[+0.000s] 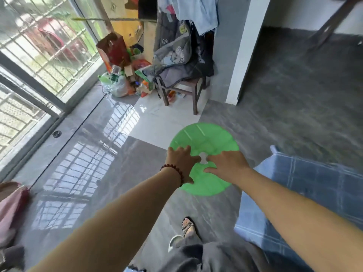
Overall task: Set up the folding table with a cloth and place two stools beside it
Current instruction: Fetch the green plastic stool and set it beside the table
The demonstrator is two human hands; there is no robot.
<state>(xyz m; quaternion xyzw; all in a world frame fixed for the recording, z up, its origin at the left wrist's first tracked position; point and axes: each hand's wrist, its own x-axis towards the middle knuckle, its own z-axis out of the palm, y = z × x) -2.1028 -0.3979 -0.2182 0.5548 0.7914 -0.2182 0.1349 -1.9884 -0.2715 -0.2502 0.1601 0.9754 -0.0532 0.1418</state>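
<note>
A round green plastic stool (208,138), seen from above as a flat ribbed disc with a small hole at its middle, is held over the grey floor. My left hand (181,160), with a bead bracelet at the wrist, grips the disc's left part with the thumb near the hole. My right hand (225,162) grips it just right of the hole. A blue checked cloth (306,185) covers a surface, probably the folding table, at the right. The stool's underside is hidden.
A wooden chair (182,89) piled with dark clothes stands ahead, with bags and bottles (121,83) heaped beside it by the barred sliding window (39,61). A white wall corner (241,61) rises behind. My sandalled foot (188,227) is below the stool.
</note>
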